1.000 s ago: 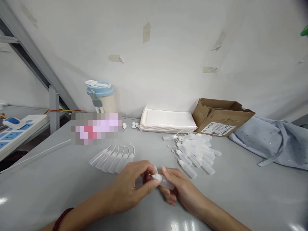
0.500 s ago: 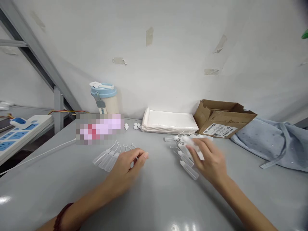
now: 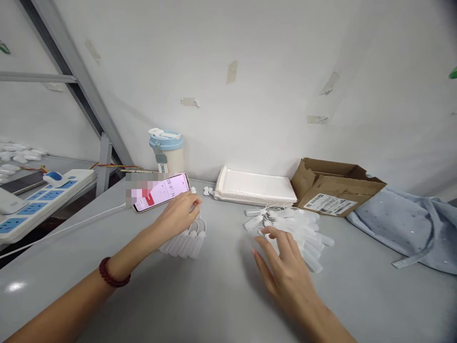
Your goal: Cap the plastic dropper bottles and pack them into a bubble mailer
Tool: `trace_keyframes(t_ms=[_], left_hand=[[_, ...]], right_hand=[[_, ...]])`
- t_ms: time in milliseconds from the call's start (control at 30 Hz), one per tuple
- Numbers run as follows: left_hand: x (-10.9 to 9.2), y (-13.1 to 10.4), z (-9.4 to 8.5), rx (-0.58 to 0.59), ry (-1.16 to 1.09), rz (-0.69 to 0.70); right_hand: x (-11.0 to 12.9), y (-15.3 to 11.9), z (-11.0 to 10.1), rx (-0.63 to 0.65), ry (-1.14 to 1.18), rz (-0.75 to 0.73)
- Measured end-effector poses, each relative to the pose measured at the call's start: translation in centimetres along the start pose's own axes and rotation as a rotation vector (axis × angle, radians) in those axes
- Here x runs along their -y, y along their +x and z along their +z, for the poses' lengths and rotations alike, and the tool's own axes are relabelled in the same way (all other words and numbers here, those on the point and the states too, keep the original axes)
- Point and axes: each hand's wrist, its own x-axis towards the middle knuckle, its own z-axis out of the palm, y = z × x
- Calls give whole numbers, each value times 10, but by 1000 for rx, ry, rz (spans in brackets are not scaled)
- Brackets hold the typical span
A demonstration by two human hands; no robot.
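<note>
My left hand [image 3: 180, 212] is over the table beside the phone [image 3: 162, 192], its fingers curled together; whether they hold anything is hidden. Just below it, several translucent white tubes with thin looped cords [image 3: 185, 244] lie side by side in a row. On the right, my right hand [image 3: 283, 267] has its fingers spread with nothing between them. It is at the near left edge of a loose pile of similar tubes [image 3: 307, 231], partly covering them.
Stacked white envelopes [image 3: 257, 186] lie against the wall, left of an open cardboard box [image 3: 335, 186]. Blue cloth [image 3: 410, 219] sits at the right. A cup [image 3: 167, 150], small white bits [image 3: 208, 191] and a power strip [image 3: 46, 205] are further left.
My left hand has moved up and left, uncovering more of the tube row. My right hand has come nearer and spread open, away from the tubes it was handling. The view has shifted slightly.
</note>
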Motion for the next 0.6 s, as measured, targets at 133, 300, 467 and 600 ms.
trace_keyframes(t_ms=[133,300,467,600], left_hand=[[7,23,11,25,125,88],[9,47,27,82,220,132],[4,51,30,85,241,88],[5,52,27,86,215,53]], right_hand=[[-1,-2,5,52,-42,-52],[-5,-4,11,111,-95,-96],[-2,-7,14,135,-78,-121],[3,-7,15,134,-20,-134]])
